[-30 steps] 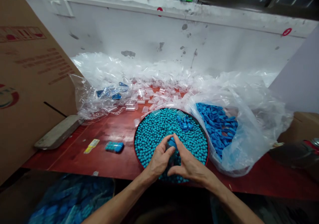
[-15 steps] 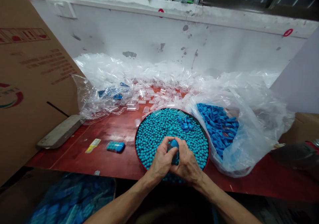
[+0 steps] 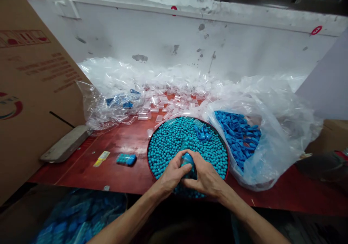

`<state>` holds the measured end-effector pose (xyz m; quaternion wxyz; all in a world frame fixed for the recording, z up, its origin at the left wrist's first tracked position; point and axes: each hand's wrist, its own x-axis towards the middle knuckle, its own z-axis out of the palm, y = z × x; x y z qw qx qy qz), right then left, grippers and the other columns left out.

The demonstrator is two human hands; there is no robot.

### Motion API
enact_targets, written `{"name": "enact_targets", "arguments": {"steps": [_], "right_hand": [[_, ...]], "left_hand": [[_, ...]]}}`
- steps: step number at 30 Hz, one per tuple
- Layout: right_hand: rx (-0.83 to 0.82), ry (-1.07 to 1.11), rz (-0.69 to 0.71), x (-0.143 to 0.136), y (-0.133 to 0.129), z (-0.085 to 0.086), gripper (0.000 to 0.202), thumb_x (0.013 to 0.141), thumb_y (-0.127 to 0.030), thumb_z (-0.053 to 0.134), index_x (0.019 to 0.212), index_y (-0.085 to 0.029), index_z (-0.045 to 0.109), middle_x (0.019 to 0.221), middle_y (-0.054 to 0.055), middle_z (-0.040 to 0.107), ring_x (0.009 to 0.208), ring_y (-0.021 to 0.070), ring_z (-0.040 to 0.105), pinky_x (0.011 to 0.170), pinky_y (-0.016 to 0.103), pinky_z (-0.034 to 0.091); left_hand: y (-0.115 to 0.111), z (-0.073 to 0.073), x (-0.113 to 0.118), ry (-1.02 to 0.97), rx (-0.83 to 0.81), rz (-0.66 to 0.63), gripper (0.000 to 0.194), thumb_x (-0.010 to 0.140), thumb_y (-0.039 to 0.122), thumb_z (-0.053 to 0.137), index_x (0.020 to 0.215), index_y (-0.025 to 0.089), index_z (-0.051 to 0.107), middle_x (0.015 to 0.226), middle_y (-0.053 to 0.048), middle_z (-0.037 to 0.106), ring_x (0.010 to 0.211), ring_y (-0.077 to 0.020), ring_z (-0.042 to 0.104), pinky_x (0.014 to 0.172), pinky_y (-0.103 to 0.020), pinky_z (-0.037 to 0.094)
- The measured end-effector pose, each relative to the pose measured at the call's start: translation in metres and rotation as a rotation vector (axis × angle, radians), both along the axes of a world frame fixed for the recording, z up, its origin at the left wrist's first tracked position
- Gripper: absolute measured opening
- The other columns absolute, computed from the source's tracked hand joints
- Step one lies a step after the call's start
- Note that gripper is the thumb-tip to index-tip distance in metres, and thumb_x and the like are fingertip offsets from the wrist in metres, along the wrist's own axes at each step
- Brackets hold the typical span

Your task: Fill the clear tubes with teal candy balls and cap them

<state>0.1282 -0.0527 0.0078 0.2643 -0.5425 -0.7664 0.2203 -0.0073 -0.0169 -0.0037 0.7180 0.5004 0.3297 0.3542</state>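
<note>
Both my hands meet above the front part of a round red-rimmed container (image 3: 229, 160) full of small teal balls (image 3: 168, 142). My left hand (image 3: 174, 169) and my right hand (image 3: 203, 173) are closed around a small clear case with blue on it (image 3: 187, 159); their fingers hide much of it. Several blue plastic pieces (image 3: 202, 133) lie on the balls at the back right. Left of the container, a filled case with teal balls and a blue end (image 3: 126, 159) lies on the red table (image 3: 108, 179).
Clear plastic sleeves (image 3: 174, 106) are scattered behind the container. An open bag (image 3: 274, 157) of blue pieces (image 3: 239, 131) stands right. At left are a cardboard box (image 3: 35, 74), a grey bar (image 3: 65, 144) and a yellow-white label (image 3: 102, 158). Filled cases (image 3: 78, 215) lie below the table edge.
The case between my hands has turned, so more of its clear side shows. My right hand has shifted slightly with it, and the camera view has moved a little.
</note>
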Motion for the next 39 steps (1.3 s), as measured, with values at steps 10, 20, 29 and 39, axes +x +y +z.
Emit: {"name": "enact_targets", "arguments": {"steps": [10, 20, 29, 39], "right_hand": [[0.197, 0.028, -0.057, -0.016, -0.008, -0.023, 0.068, 0.063, -0.031, 0.057, 0.122, -0.015, 0.028, 0.1, 0.012, 0.05, 0.084, 0.0229, 0.055, 0.067, 0.035, 0.049], [0.061, -0.131, 0.004, -0.018, 0.0, -0.01, 0.076, 0.073, -0.038, 0.056, 0.134, -0.018, 0.016, 0.127, 0.017, 0.035, 0.103, 0.0271, 0.05, 0.076, 0.038, 0.047], [0.038, -0.169, -0.329, 0.075, 0.048, -0.035, 0.026, 0.082, -0.023, 0.042, 0.102, -0.016, 0.057, 0.1, 0.007, 0.061, 0.094, 0.0179, 0.056, 0.085, 0.031, 0.041], [-0.109, -0.402, -0.49, 0.087, 0.107, -0.025, 0.033, 0.081, -0.025, 0.043, 0.112, -0.014, 0.05, 0.107, 0.012, 0.057, 0.1, 0.0218, 0.053, 0.084, 0.031, 0.038]], "left_hand": [[-0.012, 0.004, 0.005, 0.213, 0.081, 0.117, 0.02, 0.071, 0.03, 0.054, 0.084, 0.016, 0.049, 0.069, 0.003, 0.05, 0.066, -0.0105, 0.047, 0.062, -0.02, 0.038], [0.013, 0.006, -0.035, 0.476, 0.322, 0.201, 0.028, 0.075, 0.034, 0.047, 0.098, 0.019, 0.047, 0.077, 0.002, 0.054, 0.068, -0.0123, 0.051, 0.064, -0.023, 0.042], [0.077, -0.029, -0.155, 1.069, 0.431, 0.695, 0.038, 0.071, 0.04, 0.047, 0.103, 0.019, 0.05, 0.089, -0.005, 0.058, 0.081, -0.0203, 0.056, 0.071, -0.03, 0.043], [0.066, -0.017, -0.098, 1.284, 0.872, 0.598, 0.031, 0.082, 0.031, 0.034, 0.103, 0.015, 0.05, 0.095, -0.009, 0.057, 0.087, -0.0219, 0.052, 0.078, -0.033, 0.04]]}}
